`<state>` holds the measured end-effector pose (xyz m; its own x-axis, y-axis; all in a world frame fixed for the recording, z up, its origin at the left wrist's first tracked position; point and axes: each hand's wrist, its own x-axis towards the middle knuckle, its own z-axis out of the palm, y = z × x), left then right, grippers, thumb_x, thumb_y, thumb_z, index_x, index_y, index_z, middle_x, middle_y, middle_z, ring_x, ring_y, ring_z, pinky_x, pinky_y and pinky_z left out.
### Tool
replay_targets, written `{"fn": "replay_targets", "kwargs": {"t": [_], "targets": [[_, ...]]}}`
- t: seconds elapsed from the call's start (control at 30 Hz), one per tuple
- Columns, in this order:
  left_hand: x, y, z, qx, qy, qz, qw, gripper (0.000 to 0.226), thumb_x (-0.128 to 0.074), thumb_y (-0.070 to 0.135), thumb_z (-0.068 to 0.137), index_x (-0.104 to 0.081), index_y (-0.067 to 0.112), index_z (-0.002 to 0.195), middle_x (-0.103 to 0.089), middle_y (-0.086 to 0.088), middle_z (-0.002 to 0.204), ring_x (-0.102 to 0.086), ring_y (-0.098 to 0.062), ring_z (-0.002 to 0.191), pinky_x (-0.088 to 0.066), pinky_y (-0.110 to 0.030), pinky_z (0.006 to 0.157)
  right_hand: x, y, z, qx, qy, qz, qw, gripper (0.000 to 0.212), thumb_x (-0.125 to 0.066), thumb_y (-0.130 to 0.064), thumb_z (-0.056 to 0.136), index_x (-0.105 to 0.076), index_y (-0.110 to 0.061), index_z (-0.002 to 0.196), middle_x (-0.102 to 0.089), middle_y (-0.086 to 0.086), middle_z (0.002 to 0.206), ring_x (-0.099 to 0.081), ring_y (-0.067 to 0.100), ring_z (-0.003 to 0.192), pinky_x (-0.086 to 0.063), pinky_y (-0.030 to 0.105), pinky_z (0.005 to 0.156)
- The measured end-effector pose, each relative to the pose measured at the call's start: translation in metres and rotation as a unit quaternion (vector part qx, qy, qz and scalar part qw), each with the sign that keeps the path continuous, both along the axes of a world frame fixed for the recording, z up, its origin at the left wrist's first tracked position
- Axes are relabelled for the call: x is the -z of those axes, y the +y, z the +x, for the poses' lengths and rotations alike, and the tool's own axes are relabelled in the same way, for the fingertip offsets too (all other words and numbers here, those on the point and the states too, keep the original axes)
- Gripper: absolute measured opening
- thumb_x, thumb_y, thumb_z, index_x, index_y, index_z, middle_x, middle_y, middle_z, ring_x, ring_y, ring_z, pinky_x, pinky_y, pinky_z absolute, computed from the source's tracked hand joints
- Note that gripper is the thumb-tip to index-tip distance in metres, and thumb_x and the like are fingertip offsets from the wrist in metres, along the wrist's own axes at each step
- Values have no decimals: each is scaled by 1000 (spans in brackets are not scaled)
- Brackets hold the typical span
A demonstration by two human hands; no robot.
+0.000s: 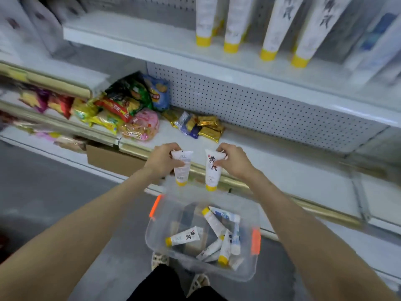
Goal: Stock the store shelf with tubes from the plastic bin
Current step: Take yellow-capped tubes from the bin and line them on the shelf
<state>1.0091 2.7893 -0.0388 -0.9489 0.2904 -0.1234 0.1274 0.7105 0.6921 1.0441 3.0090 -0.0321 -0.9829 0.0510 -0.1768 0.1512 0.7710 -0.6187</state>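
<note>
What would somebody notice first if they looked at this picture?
Right in the middle, the left hand holds the left tube and the right hand holds the right tube, both white with yellow caps pointing down. Just below sits the clear plastic bin with loose tubes lying inside. At the top right, tall tubes of the same kind stand in a row on the upper shelf.

Grey floor (54, 192), white perforated back panel (260, 109), shelf (271, 157) edged with gold strips (234, 182), cardboard box (108, 159) tucked beneath, snack bags (121, 101) piled.
</note>
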Motion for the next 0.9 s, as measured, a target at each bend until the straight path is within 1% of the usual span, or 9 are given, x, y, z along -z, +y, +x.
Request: {"fn": "replay_targets", "kwargs": {"t": [0.13, 0.27, 0.3, 0.37, 0.5, 0.6, 0.67, 0.77, 0.9], "targets": [[-54, -11, -9, 16, 77, -11, 997, 23, -74, 20, 77, -67, 6, 93, -67, -7, 87, -59, -22, 76, -43, -33, 65, -62, -6, -13, -28, 46, 26, 998, 18, -71, -19, 78, -64, -9, 91, -67, 12, 97, -60, 27, 90, -44, 33, 72], [-107, -16, -16, 26, 113, 8, 993, 20, -72, 22, 80, -66, 4, 83, -65, -8, 73, -57, -21, 65, -38, -29, 59, -120, -10, -19, -52, 85, 33, 994, 11, -68, -15, 80, -64, -6, 85, -67, 12, 92, -60, 26, 87, -46, 36, 76], [-117, -18, -19, 28, 122, 6, 992, 22, -72, 23, 80, -65, 2, 81, -64, -10, 71, -53, -19, 60, -38, -29, 57, -131, -10, -21, -54, 97, 36, 993, 13, -68, -15, 81, -65, -4, 86, -67, 11, 91, -60, 25, 86, -46, 36, 77], [-139, -20, -25, 24, 145, 9, 989, 24, -73, 23, 79, -68, 0, 85, -68, -14, 79, -53, -18, 61, -44, -31, 60, -155, -9, -24, -61, 125, 35, 990, 12, -68, -13, 80, -67, -3, 87, -65, 8, 87, -58, 22, 82, -45, 34, 75], [-181, -23, -36, 10, 192, 34, 981, 18, -77, 17, 74, -72, 4, 85, -69, -8, 80, -59, -17, 72, -45, -25, 62, -196, -7, -32, -76, 155, 22, 985, 15, -69, -12, 81, -70, -3, 93, -64, 7, 90, -55, 17, 83, -38, 27, 70], [-207, -27, -49, 14, 211, 66, 975, 11, -78, 15, 73, -67, 13, 74, -66, -5, 75, -61, -21, 69, -44, -18, 53, -221, -11, -43, -70, 174, 23, 982, 22, -70, -12, 81, -69, -3, 101, -66, 9, 99, -53, 16, 86, -36, 25, 71], [-223, -29, -63, 13, 222, 81, 972, 14, -78, 15, 72, -65, 13, 73, -65, -6, 75, -60, -23, 70, -46, -26, 58, -238, -15, -52, -63, 186, 33, 980, 26, -71, -14, 80, -69, -4, 104, -62, 3, 94, -51, 13, 86, -34, 19, 72], [-246, -36, -90, 8, 222, 103, 969, 23, -79, 20, 72, -69, 3, 84, -68, -11, 81, -62, -26, 70, -53, -38, 73, -261, -26, -68, -59, 200, 42, 977, 18, -70, -12, 81, -70, -3, 97, -60, 1, 83, -49, 14, 77, -34, 13, 58], [-271, -45, -127, 29, 230, 118, 966, 26, -78, 19, 74, -70, 0, 89, -69, -21, 82, -59, -23, 66, -53, -43, 77, -281, -41, -96, -29, 218, 33, 975, 18, -70, -10, 80, -70, 2, 93, -61, 8, 82, -50, 17, 77, -37, 23, 62]]}}
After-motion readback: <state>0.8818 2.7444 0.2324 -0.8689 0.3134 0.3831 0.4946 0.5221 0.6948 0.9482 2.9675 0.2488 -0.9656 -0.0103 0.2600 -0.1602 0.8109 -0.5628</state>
